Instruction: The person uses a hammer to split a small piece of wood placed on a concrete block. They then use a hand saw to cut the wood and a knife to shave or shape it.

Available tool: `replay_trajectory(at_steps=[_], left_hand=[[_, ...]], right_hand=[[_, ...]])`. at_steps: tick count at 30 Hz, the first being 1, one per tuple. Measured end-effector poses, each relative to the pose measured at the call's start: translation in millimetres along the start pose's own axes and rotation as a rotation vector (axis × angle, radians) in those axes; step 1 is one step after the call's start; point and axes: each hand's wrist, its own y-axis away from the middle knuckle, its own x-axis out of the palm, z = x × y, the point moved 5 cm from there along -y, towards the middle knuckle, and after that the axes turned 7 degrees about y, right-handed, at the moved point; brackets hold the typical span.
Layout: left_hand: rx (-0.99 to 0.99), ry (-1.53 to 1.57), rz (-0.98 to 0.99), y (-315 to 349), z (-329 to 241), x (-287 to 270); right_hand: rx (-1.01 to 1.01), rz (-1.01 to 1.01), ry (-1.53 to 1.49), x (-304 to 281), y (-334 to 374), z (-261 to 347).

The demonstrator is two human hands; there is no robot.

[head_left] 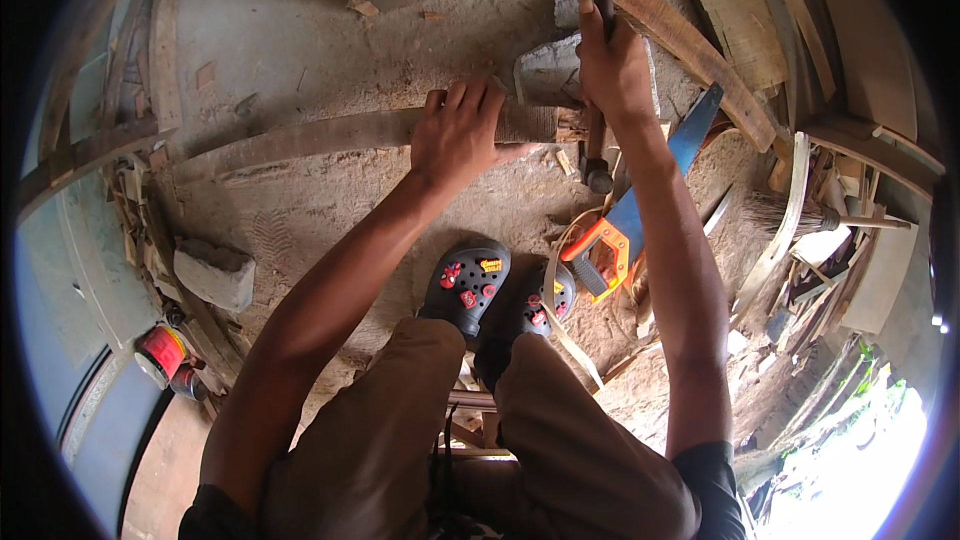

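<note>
Wood strip: long, thin, weathered plank (330,135) lies across the dirt ground, running from nine o'clock toward centre; its right end rests against a grey stone block (545,70) at twelve o'clock, which appears to serve as a prop or anvil.
Left hand: left hand (458,135) lies palm-down on the plank just short of its end, fingers spread and curled over the far edge, pressing it flat; judged a steadying hold so the strip does not jump.
Right hand: right hand (612,60) is closed in a fist around the wooden handle of a hammer (598,130), gripping mid-shaft.
Hammer position: handle stands near upright, dark head (598,178) hanging low, just right of the plank end; whether the head touches wood cannot be told.
Handsaw: blue-bladed saw with orange and black grip (605,255) lies at four o'clock of the plank end, within reach of the right hand, partly behind the right forearm.
Feet: two dark clogs (470,285) with coloured charms planted at six o'clock, close under the work; person seems seated, knees in brown trousers.
Surroundings: loose stone (215,275) at eight o'clock; red can (160,352) further out; curved timber offcuts (690,40) and scrap at one to four o'clock; broom (790,215) at three o'clock.
</note>
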Motion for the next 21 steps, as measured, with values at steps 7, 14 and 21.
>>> replay_trajectory(at_steps=[7,14,21], left_hand=[[-0.031,0.163,0.068,2.2,-4.9,-12.3],[0.109,0.540,0.139,-35.5,-31.4,1.3],[0.054,0.508,0.374,-57.0,-37.0,-3.7]], right_hand=[[0.118,0.076,-0.218,-47.2,52.3,15.0],[0.492,0.029,-0.436,-107.5,138.6,-11.2],[0.487,0.013,-0.346,-133.4,167.1,-31.6]])
